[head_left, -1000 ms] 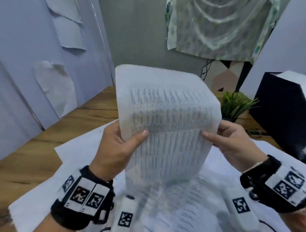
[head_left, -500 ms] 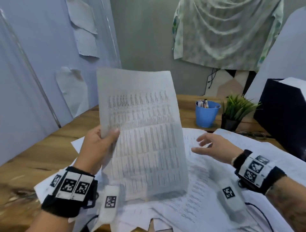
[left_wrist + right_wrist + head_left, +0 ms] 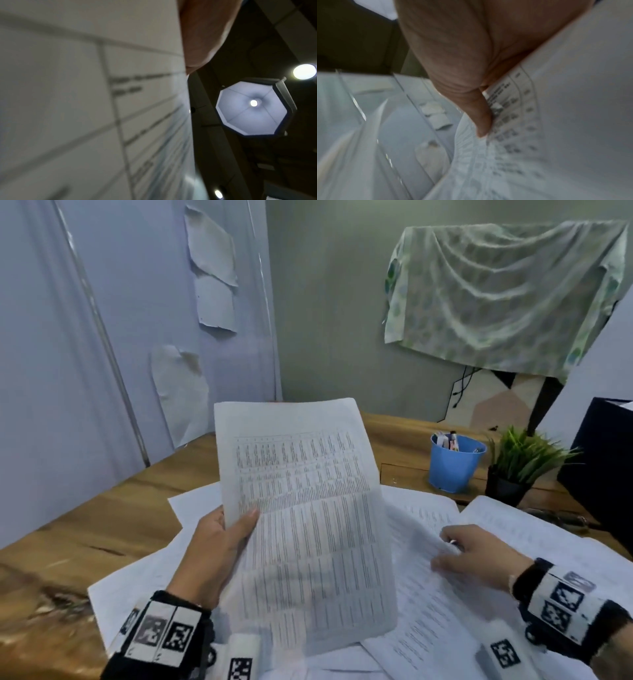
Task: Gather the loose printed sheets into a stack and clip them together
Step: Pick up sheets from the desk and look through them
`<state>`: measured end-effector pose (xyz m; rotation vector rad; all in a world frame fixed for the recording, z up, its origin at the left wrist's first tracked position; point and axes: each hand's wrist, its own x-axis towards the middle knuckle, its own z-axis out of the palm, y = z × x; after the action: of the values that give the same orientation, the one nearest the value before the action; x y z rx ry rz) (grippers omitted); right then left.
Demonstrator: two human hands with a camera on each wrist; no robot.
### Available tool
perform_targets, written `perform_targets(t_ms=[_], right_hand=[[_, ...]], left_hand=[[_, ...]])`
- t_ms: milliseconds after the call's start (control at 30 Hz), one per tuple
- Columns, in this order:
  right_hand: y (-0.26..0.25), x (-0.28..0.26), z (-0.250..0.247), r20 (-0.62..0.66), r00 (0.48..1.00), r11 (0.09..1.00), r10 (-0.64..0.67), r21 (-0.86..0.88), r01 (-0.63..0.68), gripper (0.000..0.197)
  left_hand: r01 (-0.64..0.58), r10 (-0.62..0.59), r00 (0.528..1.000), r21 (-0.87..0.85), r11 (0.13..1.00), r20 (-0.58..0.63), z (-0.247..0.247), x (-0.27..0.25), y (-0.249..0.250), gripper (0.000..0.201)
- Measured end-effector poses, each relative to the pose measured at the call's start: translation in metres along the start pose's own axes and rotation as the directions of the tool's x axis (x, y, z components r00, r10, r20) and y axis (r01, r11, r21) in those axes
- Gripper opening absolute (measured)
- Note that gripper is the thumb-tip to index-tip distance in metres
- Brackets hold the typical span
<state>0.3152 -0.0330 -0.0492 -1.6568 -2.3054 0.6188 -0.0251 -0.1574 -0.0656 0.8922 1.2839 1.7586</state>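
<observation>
Paper feel: Because the white printed paper sheets are thin and bendy, I think they weigh almost nothing, flop over if held by one corner, and slide off each other easily.

Where they are: a few sheets stand nearly upright in the air above the brown wooden table; many more loose white sheets lie spread flat on it.

Left hand: the left hand pinches the raised sheets at their left edge, thumb in front and fingers behind.

Right hand: the right hand is down on the spread sheets; its thumb presses on a curling page, and it looks like it is nipping that page to lift it.

Best place to hold: I would take each page by a side edge, near the middle, thumb on top, so it does not crease or tear.

Changed: half a second back the right hand hung in the air with fingers spread; now it touches a page. A second back both hands held the raised sheets.

Not changed: the left hand's pinch is the same.

Nearby: a small blue plastic bucket and a little green plant in a black pot stand at the back.
</observation>
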Motion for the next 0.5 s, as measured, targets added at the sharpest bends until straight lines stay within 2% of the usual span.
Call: perform_targets(t_ms=[33, 100, 200, 267, 333, 400, 467, 500], right_hand=[[0.002, -0.004, -0.008, -0.084, 0.996, 0.987, -0.010, 0.156, 0.023, 0.022], [0.002, -0.013, -0.023, -0.224, 0.974, 0.869, 0.036, 0.488, 0.080, 0.009], [-0.009, -0.024, -0.026, -0.271, 0.958, 0.574, 0.095, 0.801, 0.170, 0.023], [-0.019, -0.029, -0.015, -0.250, 0.966, 0.459, 0.068, 0.867, 0.192, 0.032], [-0.032, -0.036, -0.003, -0.218, 0.976, 0.404, 0.004, 0.893, 0.198, 0.036], [-0.042, -0.041, 0.004, -0.201, 0.978, 0.397, -0.062, 0.894, 0.209, 0.035], [-0.048, -0.042, 0.008, -0.179, 0.982, 0.393, -0.054, 0.900, 0.186, 0.013], [-0.051, -0.042, 0.007, -0.172, 0.984, 0.408, -0.053, 0.895, 0.179, 0.015]], left_hand=[[0.014, -0.014, 1.000, -0.050, 0.999, -0.002, 0.001, 0.001, 0.001, 0.018], [0.045, -0.046, 0.999, -0.155, 0.987, -0.001, 0.007, 0.002, -0.002, 0.021], [0.062, -0.054, 0.998, -0.249, 0.966, 0.041, 0.025, -0.002, -0.006, 0.025], [0.069, -0.051, 0.996, -0.291, 0.954, 0.071, 0.039, -0.004, -0.009, 0.027], [0.073, -0.046, 0.995, -0.311, 0.948, 0.092, 0.051, -0.005, -0.013, 0.029], [0.065, -0.032, 0.993, -0.308, 0.949, 0.112, 0.056, -0.005, -0.016, 0.029], [0.022, 0.008, 0.994, -0.281, 0.959, 0.105, 0.058, -0.002, -0.019, 0.027], [-0.029, 0.051, 0.995, -0.248, 0.968, 0.080, 0.057, -0.001, -0.021, 0.026]])
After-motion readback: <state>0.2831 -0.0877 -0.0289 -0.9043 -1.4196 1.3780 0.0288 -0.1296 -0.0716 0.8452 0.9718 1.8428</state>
